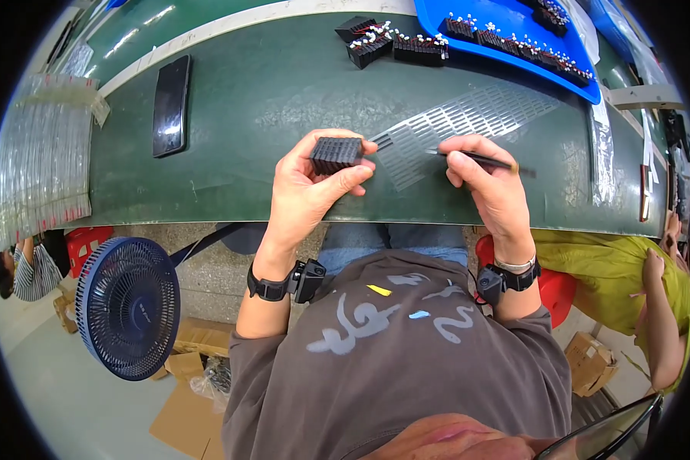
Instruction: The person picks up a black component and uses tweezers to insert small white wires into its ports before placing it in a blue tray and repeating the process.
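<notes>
My left hand (303,180) is closed round a bundle of small black blocks (336,155), held just above the green table top, with its thumb along the near side. In my right hand (487,172) is a pair of slim dark tweezers (483,159), pinched between thumb and fingers; their pale tip points left toward the bundle. Between and beyond the hands lies a clear sheet of silver-grey rectangular stickers (437,130), flat on the table, with bare spots at its near left end.
Several black blocks with red wires and white connectors (395,46) sit at the far side, beside a blue tray (514,65) holding more. A black phone (172,107) and bundled clear plastic tubes (42,153) lie left. A blue fan (128,308) stands near left; a person in yellow-green (598,268) sits right.
</notes>
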